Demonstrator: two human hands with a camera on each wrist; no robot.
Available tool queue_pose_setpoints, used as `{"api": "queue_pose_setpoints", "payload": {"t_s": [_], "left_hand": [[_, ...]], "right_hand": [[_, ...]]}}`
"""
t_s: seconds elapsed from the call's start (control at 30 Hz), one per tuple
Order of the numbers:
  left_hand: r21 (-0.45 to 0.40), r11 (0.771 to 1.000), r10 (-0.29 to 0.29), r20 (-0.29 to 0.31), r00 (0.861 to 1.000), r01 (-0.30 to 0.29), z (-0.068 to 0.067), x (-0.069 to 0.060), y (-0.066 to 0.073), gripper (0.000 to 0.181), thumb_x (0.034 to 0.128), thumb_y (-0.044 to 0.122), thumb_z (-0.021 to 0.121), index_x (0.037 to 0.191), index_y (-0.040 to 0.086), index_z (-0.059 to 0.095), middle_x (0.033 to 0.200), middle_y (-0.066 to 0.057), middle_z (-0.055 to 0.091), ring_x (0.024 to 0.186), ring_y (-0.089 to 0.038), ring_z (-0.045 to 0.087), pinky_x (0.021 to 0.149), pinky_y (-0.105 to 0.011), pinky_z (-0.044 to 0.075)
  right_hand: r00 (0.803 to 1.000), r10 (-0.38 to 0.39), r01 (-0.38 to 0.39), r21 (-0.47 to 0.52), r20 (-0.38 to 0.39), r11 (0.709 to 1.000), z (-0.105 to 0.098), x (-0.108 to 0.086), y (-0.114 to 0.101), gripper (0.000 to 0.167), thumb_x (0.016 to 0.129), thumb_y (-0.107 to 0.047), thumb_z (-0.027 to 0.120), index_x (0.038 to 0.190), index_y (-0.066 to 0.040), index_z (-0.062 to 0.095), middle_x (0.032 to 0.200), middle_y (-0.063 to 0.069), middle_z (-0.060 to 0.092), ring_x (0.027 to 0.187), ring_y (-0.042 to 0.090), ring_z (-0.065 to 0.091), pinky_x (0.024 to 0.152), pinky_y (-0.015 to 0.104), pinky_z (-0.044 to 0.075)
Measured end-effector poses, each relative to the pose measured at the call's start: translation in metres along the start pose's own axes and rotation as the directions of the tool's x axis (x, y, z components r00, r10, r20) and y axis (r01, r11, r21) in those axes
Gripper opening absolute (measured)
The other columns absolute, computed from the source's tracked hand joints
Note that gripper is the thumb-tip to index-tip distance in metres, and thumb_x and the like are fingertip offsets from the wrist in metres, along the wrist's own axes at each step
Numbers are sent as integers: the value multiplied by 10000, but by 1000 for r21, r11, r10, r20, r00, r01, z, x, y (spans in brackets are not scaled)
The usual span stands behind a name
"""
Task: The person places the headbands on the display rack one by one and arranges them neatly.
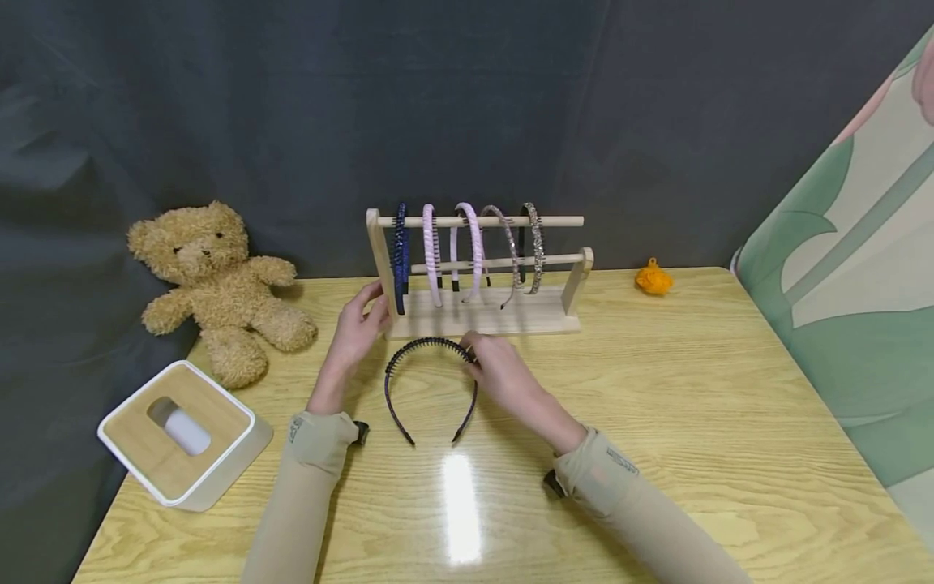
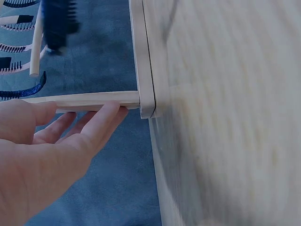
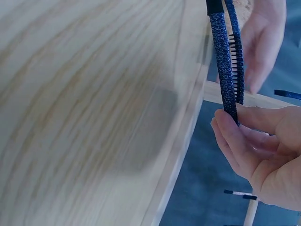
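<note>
A dark glittery headband [image 1: 426,341] with comb teeth is held just in front of the rack, its ends toward the person. My right hand [image 1: 507,373] pinches it at its right side between thumb and fingers; the right wrist view shows its dark blue sparkle [image 3: 222,66]. The wooden headband rack [image 1: 489,323] carries several headbands on its bars: a navy one [image 1: 399,259], pink-lilac ones [image 1: 429,255] and glittery ones [image 1: 537,247]. At the rack's left upright [image 2: 99,99], my left hand [image 1: 359,328] touches the wood with extended fingers.
A brown teddy bear [image 1: 229,292] sits at the back left. Nearer stands a white tissue box [image 1: 241,454] with a wooden lid [image 1: 131,426]. A small orange object [image 1: 653,280] lies right of the rack on the wooden table [image 1: 693,389]. Dark cloth [image 1: 467,97] hangs behind.
</note>
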State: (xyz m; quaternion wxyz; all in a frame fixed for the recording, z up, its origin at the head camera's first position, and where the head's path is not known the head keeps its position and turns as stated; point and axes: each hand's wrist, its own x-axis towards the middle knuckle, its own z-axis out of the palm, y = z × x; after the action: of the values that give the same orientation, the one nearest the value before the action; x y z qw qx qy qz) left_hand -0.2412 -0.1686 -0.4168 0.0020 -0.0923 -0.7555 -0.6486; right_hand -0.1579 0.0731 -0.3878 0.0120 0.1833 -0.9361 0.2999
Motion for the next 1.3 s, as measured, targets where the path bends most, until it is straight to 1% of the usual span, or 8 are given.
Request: {"api": "queue_pose_setpoints", "payload": {"t_s": [0.2, 0.4, 0.47, 0.63, 0.97, 1.1, 1.3], "left_hand": [[18, 1000, -1, 1, 1000, 1, 0, 0, 1, 456, 1169, 83, 415, 1600, -64, 418, 1539, -305, 460, 1350, -499, 554, 1180, -473, 493], [18, 1000, -3, -6, 1000, 3, 0, -2, 2, 453, 1168, 84, 420, 1595, -65, 426, 1538, -302, 468, 1342, -499, 558, 1178, -484, 496], [22, 1000, -5, -3, 1000, 5, 0, -2, 2, 455, 1168, 89, 423, 1599, -59, 424, 1543, -300, 465, 1346, -497, 556, 1179, -481, 496], [34, 999, -11, 3, 1000, 11, 0, -2, 2, 459, 1174, 115, 425, 1609, -30, 426, 1556, -279, 460, 1358, -476, 555, 1169, -469, 513], [37, 999, -14, 11, 1000, 14, -1, -2, 4, 461, 1175, 111, 416, 1615, -30, 417, 1552, -285, 457, 1361, -479, 553, 1163, -461, 517], [39, 999, -15, 8, 1000, 15, -1, -3, 4, 460, 1175, 105, 417, 1615, -28, 419, 1544, -289, 464, 1361, -476, 552, 1167, -470, 512], [37, 999, -15, 12, 1000, 15, -1, -3, 4, 460, 1175, 97, 409, 1617, -30, 413, 1537, -293, 463, 1368, -476, 544, 1179, -477, 498]], "right_hand": [[1000, 17, -16, 29, -14, 999, -13, -10, -2, 325, 915, 99, 791, 1223, 97, 689, 1050, 235, 766, 935, 344, 770, 783, 352, 693], [1000, -5, 5, 23, -25, 1000, -26, -20, 0, 321, 918, 85, 797, 1220, 94, 688, 1004, 221, 777, 900, 321, 773, 750, 348, 690], [999, -1, 2, 24, -33, 1000, -31, -24, 1, 324, 918, 75, 800, 1221, 94, 687, 993, 213, 779, 887, 315, 773, 736, 346, 689], [997, -8, 10, 28, -75, 1000, -43, -33, 2, 320, 911, 70, 808, 1207, 92, 687, 965, 189, 786, 855, 296, 773, 733, 373, 691], [988, -17, 22, 29, -154, 999, -65, -47, 4, 275, 914, 81, 800, 1170, 88, 700, 917, 167, 776, 817, 289, 763, 715, 427, 686], [984, -5, 11, 31, -176, 999, -76, -52, 4, 278, 926, 66, 798, 1186, 77, 703, 920, 154, 776, 828, 294, 758, 709, 440, 684], [979, 38, -22, 83, -199, 996, -95, -59, 3, 276, 956, 47, 782, 1219, 62, 700, 931, 137, 768, 822, 299, 746, 695, 447, 681]]}}
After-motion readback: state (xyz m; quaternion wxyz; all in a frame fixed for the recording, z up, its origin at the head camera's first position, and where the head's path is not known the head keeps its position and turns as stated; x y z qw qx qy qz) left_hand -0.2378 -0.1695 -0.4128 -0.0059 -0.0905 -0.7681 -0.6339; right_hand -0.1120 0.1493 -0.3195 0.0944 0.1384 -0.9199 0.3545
